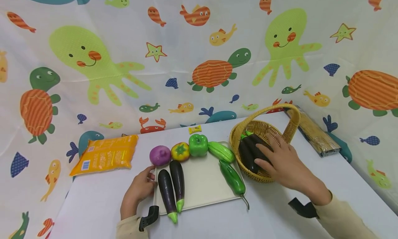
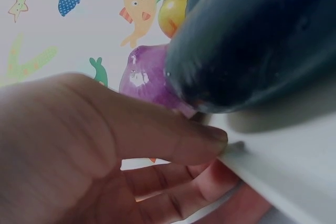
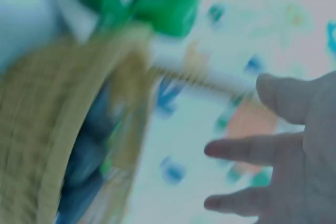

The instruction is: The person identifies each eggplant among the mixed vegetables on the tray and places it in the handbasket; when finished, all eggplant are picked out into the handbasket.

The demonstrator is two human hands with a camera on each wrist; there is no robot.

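My left hand point(image 1: 139, 189) pinches the left edge of a cream tray point(image 1: 205, 183), thumb on top and fingers beneath in the left wrist view. Two eggplants point(image 1: 166, 189) lie on the tray beside that hand, with a purple onion point(image 2: 149, 77) near the corner. Along the tray's back and right side sit a yellow pepper point(image 1: 180, 151), a green bell pepper point(image 1: 198, 145), a ridged green gourd point(image 1: 221, 152) and a long green pepper point(image 1: 231, 177). My right hand point(image 1: 287, 166) hovers, fingers spread, over a wicker basket point(image 1: 259, 178) holding dark eggplants point(image 1: 248, 156); nothing is in its grasp.
An orange packet point(image 1: 107, 154) lies at the table's left. A small yellow wrapped item point(image 1: 195, 129) is behind the tray. Behind the basket, a long brown bundle in clear wrap point(image 1: 314, 133) lies along the right side. A printed sea-animal cloth point(image 1: 174, 69) hangs at the back.
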